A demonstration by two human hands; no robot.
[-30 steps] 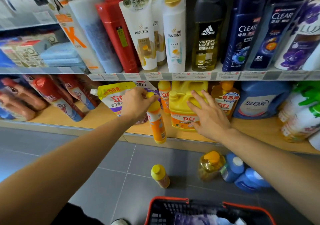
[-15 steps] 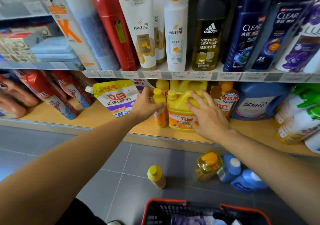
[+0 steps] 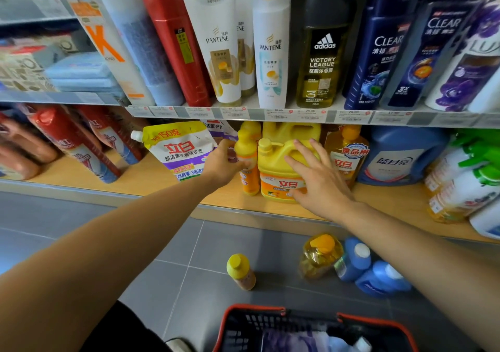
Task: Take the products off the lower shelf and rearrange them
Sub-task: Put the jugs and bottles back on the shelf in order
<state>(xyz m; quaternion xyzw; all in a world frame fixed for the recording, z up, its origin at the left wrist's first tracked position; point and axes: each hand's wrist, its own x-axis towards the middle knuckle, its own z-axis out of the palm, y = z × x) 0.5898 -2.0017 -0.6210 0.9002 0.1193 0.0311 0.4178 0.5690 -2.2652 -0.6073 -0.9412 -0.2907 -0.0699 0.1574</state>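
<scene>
My left hand [image 3: 223, 163] grips a slim orange bottle with a yellow cap [image 3: 247, 166], which stands on the wooden lower shelf [image 3: 151, 174] just left of a big yellow jug [image 3: 278, 167]. My right hand [image 3: 318, 179] lies flat on the jug's front with fingers spread. A white and yellow refill pouch [image 3: 177, 150] leans left of my left hand. Right of the jug stand an amber pump bottle [image 3: 347, 152] and a large blue detergent jug [image 3: 397, 156].
On the grey floor below stand a small yellow-capped bottle [image 3: 240, 271], an amber bottle [image 3: 319, 255] and blue bottles [image 3: 373, 273]. A red-rimmed basket [image 3: 270, 311] sits nearest me. Red bottles [image 3: 73, 143] lean at the shelf's left; green-capped sprayers [image 3: 470, 178] crowd its right. The upper shelf's edge [image 3: 270, 113] overhangs.
My left hand has carried the slim orange bottle from the shelf's front edge back and set it upright beside the yellow jug. My right hand has stayed on the jug.
</scene>
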